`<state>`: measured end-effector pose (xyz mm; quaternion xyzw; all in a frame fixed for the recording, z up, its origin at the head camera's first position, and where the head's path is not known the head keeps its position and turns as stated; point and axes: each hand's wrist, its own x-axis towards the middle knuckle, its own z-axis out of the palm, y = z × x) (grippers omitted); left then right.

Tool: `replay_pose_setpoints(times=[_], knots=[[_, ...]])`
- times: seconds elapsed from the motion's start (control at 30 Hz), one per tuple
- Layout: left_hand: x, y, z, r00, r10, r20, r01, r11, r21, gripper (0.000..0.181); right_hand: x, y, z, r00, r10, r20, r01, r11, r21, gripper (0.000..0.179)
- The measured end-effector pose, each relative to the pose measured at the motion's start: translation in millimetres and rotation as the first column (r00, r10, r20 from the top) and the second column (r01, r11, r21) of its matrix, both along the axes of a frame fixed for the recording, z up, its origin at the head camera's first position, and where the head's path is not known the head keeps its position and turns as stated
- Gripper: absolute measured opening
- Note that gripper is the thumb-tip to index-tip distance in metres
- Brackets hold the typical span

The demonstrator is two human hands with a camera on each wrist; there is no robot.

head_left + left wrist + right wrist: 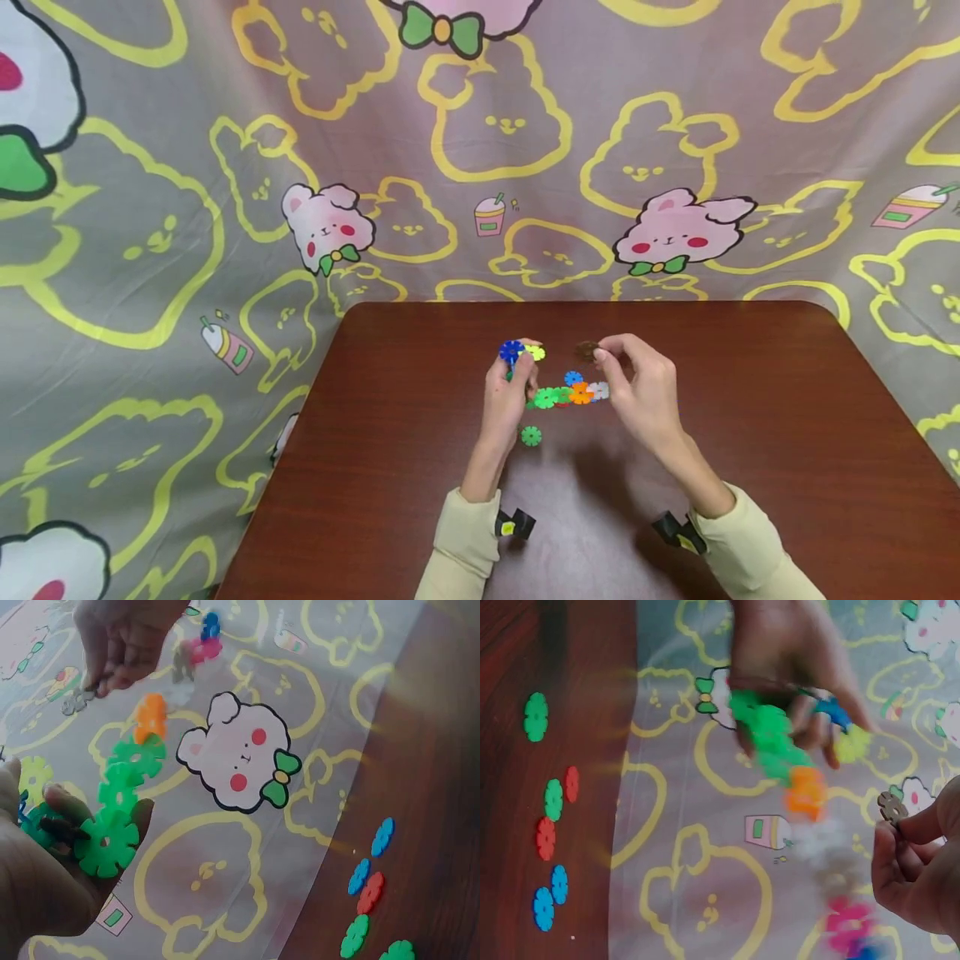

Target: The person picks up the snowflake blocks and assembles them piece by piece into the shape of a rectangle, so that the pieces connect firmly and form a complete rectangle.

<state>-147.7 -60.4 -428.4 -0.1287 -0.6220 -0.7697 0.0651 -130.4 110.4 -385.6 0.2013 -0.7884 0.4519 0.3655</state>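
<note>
With the left hand [502, 402] curling its fingers round a chain of slotted discs [576, 397] that trails past them, and the right hand [651, 387] pinching a brown disc [587, 351] between its fingertips, joining seems in hand, the next move calling for lined-up slots.

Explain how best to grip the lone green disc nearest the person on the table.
Probably pinch the green disc by opposite rim edges, from above and its right: it lies flat on the table, and the left forearm shows close on its left.
</note>
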Motion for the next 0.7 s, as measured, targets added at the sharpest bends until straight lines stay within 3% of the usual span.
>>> replay_pose_setpoints(times=[0.2,0.7], knots=[[1.4,4.7,0.4,0.998,-0.055,-0.024,0.055,0.998,0.022,0.030,3.3,-2.3,4.2,0.990,0.066,0.127,-0.053,0.993,-0.103,0.008],[2.6,7.6,-0.5,0.992,-0.093,-0.089,0.092,0.996,-0.013,0.037,2.9,-7.1,-0.9,0.952,0.133,0.275,-0.076,0.975,-0.210,0.006]])
